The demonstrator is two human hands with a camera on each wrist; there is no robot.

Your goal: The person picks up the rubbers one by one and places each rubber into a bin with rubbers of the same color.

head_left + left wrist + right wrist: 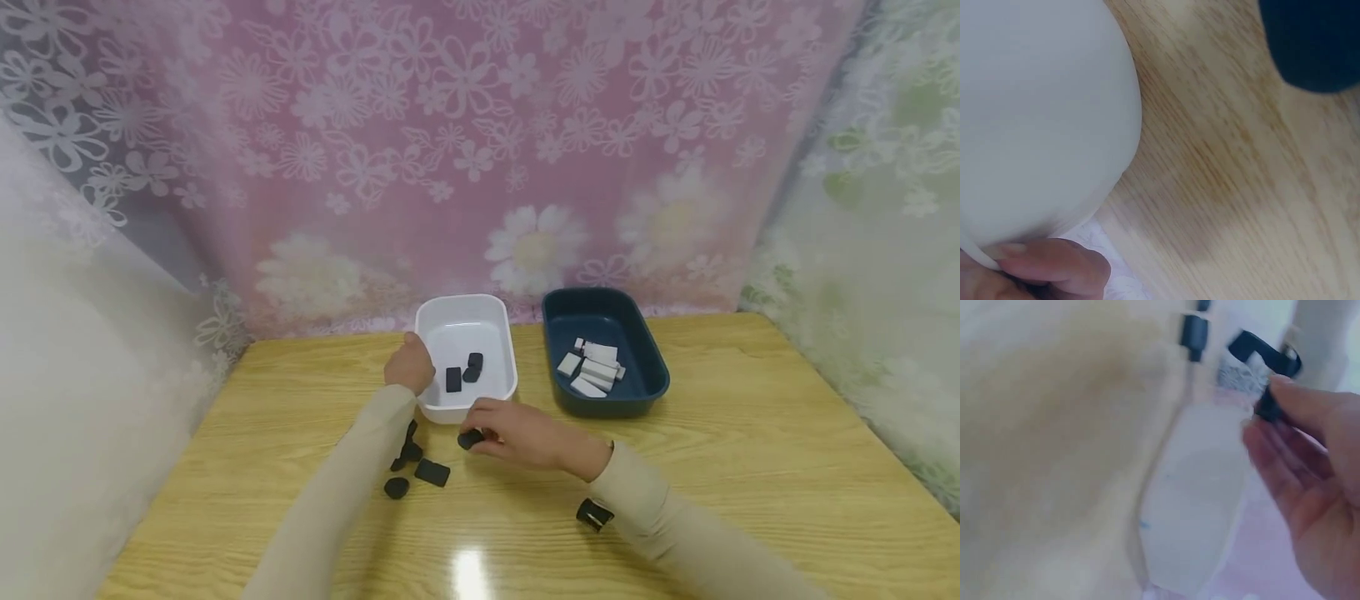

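Observation:
My left hand (410, 365) grips the left wall of a white plastic tub (512, 367); in the left wrist view its fingers (1063, 267) curl at the tub's thin rim. Inside the tub lie a black rectangular piece (453, 380) and small dark pieces (474, 367). My right hand (521, 433), just in front of the tub's near rim, pinches a small black piece (470, 439) between thumb and fingers. The right wrist view is blurred, and the exact kind of the held black piece (1267, 405) cannot be made out.
Left of the right hand, a black block (432, 472), a rounded black piece (397, 487) and other dark pieces (410, 452) lie on the wooden table (720, 517). A dark blue tub (652, 367) with several white pieces (600, 371) stands right. Flowered cloth (450, 167) hangs behind.

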